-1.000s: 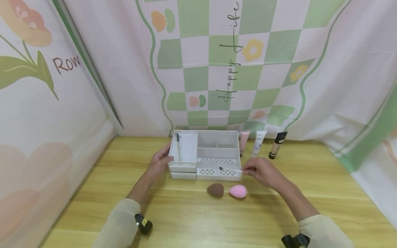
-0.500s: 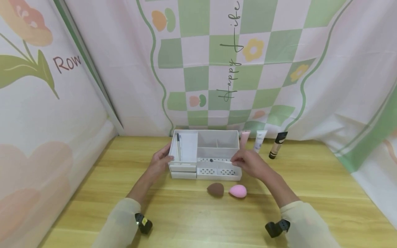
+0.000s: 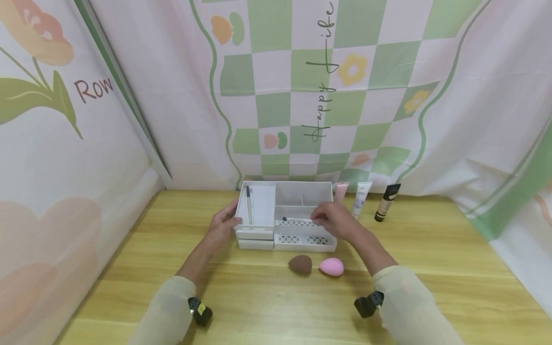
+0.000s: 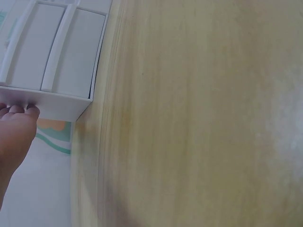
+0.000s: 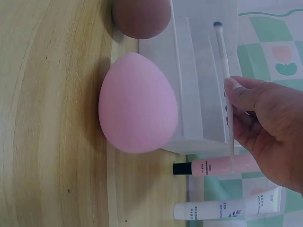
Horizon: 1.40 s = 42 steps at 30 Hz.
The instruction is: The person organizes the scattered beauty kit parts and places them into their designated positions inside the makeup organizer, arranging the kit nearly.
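My right hand [image 3: 338,221] pinches a slim white makeup brush [image 5: 223,56] between thumb and fingers. Its small dark-tipped head points left, and the brush lies level above the perforated middle row of a white desktop organizer [image 3: 255,244]. At the organizer's left side, my left hand [image 3: 222,227] grips the wall, thumb at the upper front edge; the left wrist view has its fingers [image 4: 18,109] against that side, beside two drawers. Another brush [image 3: 248,206] with a dark end lies in the organizer's top left tray.
A brown makeup sponge [image 3: 300,264] and a pink makeup sponge [image 3: 331,267] lie in front of the organizer. To its right stand a pink tube [image 3: 340,191], a white tube [image 3: 361,199] and a black-and-beige tube [image 3: 387,202]. A patterned curtain [image 3: 276,96] hangs behind the wooden table [image 3: 267,306].
My right hand has carried the brush left and back, from the organizer's front right corner to above its middle row. The left hand stays where it was.
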{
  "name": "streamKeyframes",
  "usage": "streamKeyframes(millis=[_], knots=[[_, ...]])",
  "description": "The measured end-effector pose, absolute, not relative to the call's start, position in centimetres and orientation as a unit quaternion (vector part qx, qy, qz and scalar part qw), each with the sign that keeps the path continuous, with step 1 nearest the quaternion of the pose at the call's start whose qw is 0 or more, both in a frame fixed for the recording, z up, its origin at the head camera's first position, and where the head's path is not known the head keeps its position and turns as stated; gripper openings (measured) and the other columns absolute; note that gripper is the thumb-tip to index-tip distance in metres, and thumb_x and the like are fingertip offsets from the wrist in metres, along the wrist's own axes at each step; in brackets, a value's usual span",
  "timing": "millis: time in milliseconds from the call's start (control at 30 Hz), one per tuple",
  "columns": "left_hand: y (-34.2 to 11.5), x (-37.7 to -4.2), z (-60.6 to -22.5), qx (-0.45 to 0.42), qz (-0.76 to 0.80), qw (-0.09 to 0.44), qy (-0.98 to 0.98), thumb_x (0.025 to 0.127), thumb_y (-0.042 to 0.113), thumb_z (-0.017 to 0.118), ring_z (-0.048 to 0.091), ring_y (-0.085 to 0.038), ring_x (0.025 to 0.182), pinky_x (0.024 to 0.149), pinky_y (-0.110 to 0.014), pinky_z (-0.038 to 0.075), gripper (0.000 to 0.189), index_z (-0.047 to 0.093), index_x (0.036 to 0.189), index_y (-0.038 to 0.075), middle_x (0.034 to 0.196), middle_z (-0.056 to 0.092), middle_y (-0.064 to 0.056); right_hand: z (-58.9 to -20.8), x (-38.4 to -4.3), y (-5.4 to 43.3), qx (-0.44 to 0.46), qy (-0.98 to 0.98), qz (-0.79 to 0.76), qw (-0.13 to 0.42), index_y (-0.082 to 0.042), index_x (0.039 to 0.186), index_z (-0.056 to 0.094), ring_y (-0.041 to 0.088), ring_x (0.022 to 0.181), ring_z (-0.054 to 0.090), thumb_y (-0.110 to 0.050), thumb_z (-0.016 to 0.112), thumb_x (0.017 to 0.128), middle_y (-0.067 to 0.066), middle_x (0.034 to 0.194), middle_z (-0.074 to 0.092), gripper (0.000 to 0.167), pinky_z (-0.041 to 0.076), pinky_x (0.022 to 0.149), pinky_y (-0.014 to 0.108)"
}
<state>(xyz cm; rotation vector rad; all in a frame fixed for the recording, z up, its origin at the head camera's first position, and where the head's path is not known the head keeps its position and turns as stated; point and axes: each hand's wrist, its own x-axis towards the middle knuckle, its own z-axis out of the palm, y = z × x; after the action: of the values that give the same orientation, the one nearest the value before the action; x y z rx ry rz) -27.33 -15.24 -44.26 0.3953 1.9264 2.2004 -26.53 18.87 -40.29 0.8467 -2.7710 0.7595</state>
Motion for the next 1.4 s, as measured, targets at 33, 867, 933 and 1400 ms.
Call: streamKeyframes(millis=[33, 867, 933, 1400], knots=[[-15.2, -27.4, -44.2, 0.133, 0.741, 0.096, 0.652, 0.098, -0.004, 0.045, 0.011, -0.033, 0.161, 0.129, -0.041, 0.020, 0.069, 0.017, 0.160, -0.002, 0.172, 0.010, -0.016, -40.3, -26.6, 18.8, 0.283, -0.922, 0.253, 0.074, -0.001, 0.092, 0.078, 0.027, 0.086, 0.072, 0.004, 0.071, 0.086, 0.012, 0.090, 0.077, 0.010, 0.065, 0.078, 0.039], [-15.1, -27.5, -44.4, 0.126, 0.729, 0.090, 0.667, 0.098, -0.002, 0.046, 0.011, -0.033, 0.161, 0.131, -0.044, 0.018, 0.068, 0.019, 0.160, 0.000, 0.172, 0.012, -0.015, -40.7, -28.0, 16.6, 0.224, -0.927, 0.293, 0.060, 0.000, 0.099, 0.077, 0.028, 0.090, 0.072, 0.000, 0.070, 0.090, 0.017, 0.097, 0.077, 0.012, 0.065, 0.082, 0.040], [-15.1, -27.4, -44.3, 0.123, 0.730, 0.090, 0.666, 0.098, -0.001, 0.047, 0.013, -0.032, 0.161, 0.131, -0.042, 0.019, 0.068, 0.019, 0.161, 0.001, 0.172, 0.013, -0.014, -40.7, -28.0, 16.5, 0.221, -0.925, 0.301, 0.066, 0.001, 0.099, 0.077, 0.027, 0.088, 0.072, -0.001, 0.069, 0.091, 0.017, 0.097, 0.077, 0.011, 0.064, 0.081, 0.040], [-15.2, -27.4, -44.4, 0.124, 0.732, 0.084, 0.664, 0.097, -0.002, 0.047, 0.013, -0.032, 0.160, 0.129, -0.040, 0.021, 0.069, 0.019, 0.160, -0.001, 0.172, 0.013, -0.016, -41.3, -28.5, 16.4, 0.217, -0.920, 0.319, 0.064, 0.000, 0.099, 0.076, 0.026, 0.090, 0.070, -0.001, 0.069, 0.091, 0.015, 0.097, 0.077, 0.010, 0.063, 0.082, 0.041]])
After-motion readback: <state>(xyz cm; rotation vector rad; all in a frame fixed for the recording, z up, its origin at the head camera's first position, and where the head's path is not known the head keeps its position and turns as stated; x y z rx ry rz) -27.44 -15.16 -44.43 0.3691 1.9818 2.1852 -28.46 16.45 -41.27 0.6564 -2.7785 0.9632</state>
